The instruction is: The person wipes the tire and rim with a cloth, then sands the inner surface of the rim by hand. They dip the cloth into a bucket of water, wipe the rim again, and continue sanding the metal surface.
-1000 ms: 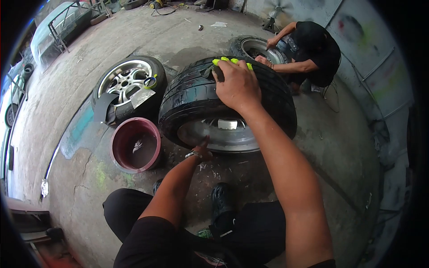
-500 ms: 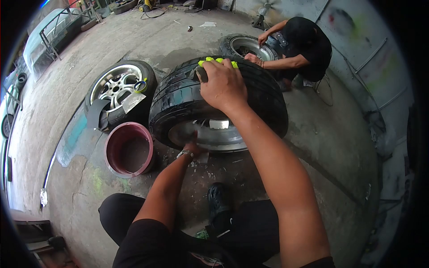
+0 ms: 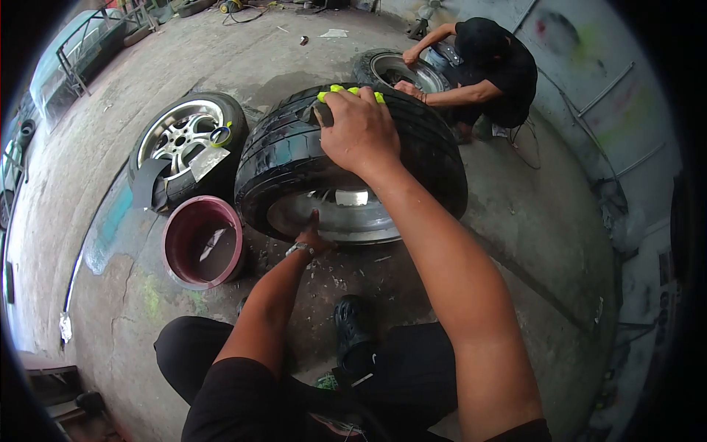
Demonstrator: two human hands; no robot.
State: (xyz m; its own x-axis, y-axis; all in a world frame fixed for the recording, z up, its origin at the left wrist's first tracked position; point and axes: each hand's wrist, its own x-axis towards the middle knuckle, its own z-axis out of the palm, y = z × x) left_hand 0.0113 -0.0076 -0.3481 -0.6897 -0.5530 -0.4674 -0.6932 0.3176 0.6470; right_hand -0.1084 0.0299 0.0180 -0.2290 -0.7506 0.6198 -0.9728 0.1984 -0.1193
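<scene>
A wheel with a wet black tire (image 3: 280, 158) stands tilted before me, its silver rim (image 3: 368, 221) facing my legs. My right hand (image 3: 362, 132) is closed over the top of the tread. Bright yellow-green coverings (image 3: 352, 91) show at its fingertips, and a small dark grey piece (image 3: 322, 113) sticks out by the thumb. Low on the left, my left hand (image 3: 315, 237) is at the rim's near edge with the thumb raised over the lip; its other fingers are mostly hidden.
Left lies another wheel (image 3: 213, 118) with a tape roll (image 3: 220, 135), a grey sheet (image 3: 208, 162) and a dark sheet (image 3: 149, 181) on it. A maroon bucket (image 3: 171, 267) with murky water stands nearby. Beyond, a person (image 3: 508, 74) crouches over a third wheel (image 3: 379, 70).
My left hand, blurred inside the rim before, now shows clearly at its lip. A pale patch now shows in the bucket. The view has shifted slightly; my right hand keeps its place on the tire.
</scene>
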